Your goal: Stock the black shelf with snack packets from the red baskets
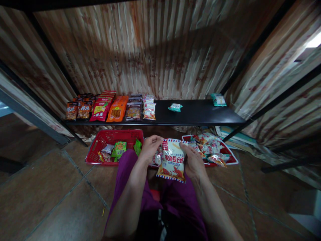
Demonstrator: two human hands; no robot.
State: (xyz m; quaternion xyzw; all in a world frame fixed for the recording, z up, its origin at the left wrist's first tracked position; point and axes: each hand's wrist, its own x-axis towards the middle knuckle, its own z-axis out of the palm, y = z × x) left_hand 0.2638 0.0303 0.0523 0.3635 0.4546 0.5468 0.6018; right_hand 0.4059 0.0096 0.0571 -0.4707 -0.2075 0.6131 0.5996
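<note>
A white snack bag (172,160) with red lettering and a striped edge is held upside down in front of my knees. My left hand (151,148) pinches its upper left corner. On the other side, my right hand (193,160) grips the bag by its right edge. Behind it, a red basket with a white rim (235,160) holds several similar packets (209,147). To the left stands a red basket (100,137) with green packets (119,149) and a few others inside. Similar white packets (149,110) stand in a row on the black shelf (195,115).
On the shelf's left part are rows of brown-black packets (84,108), red packets (100,110), orange packets (116,109) and dark packets (133,110). One teal packet (175,107) lies mid-shelf, another teal packet (218,99) at the right end. Black metal posts (271,105) frame the shelf; a pleated curtain (150,50) hangs behind.
</note>
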